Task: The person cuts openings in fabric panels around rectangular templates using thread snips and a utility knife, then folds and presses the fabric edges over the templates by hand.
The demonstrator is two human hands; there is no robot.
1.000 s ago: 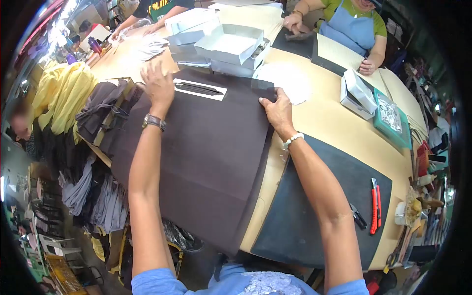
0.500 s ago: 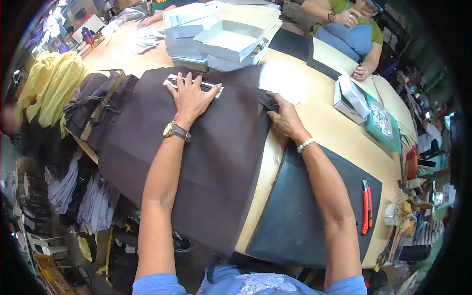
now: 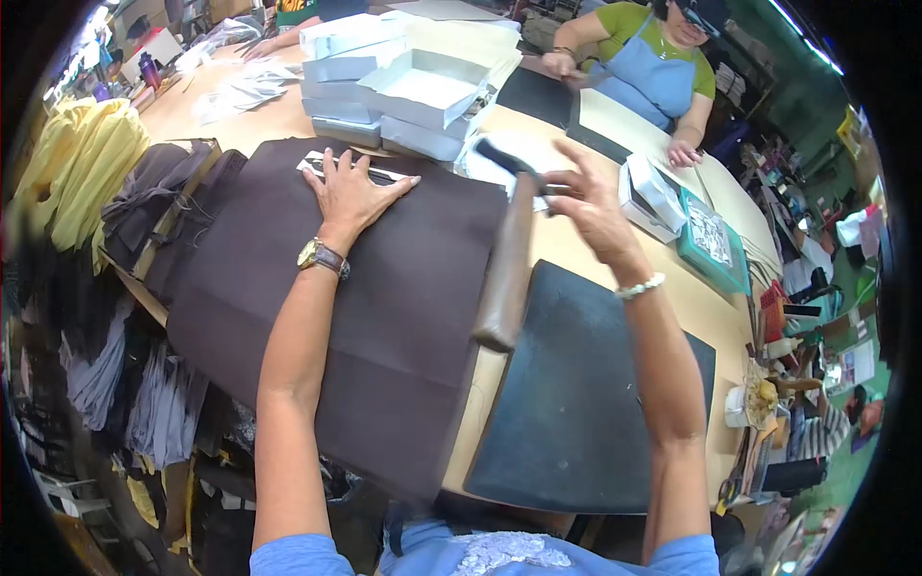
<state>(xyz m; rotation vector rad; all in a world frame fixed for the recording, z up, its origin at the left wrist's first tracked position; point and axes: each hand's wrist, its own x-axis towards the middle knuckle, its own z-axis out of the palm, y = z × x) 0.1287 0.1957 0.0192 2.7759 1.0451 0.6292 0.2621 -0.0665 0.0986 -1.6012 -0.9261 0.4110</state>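
My left hand point(image 3: 348, 197) lies with fingers spread over a white strip with dark slots point(image 3: 309, 165), pressing it against a dark brown sheet of material point(image 3: 384, 298). My right hand point(image 3: 594, 206) is raised just right of the sheet, its fingers closed on the black head of a hammer point(image 3: 507, 274). The hammer is blurred by motion; its thick brown wooden handle points back toward me along the sheet's right edge. Beneath my right forearm is a black cutting mat point(image 3: 567, 413).
White boxes point(image 3: 346, 67) are stacked behind the sheet. A green tray of small metal pieces point(image 3: 709, 235) and an open white box point(image 3: 653, 197) stand at right. A person in a blue apron point(image 3: 643, 77) sits across the table. Yellow cloth point(image 3: 77, 163) hangs at left.
My right hand has lifted from the sheet's edge with the hammer in its grip. The red utility knife on the mat no longer shows. My left hand stays on the white strip.
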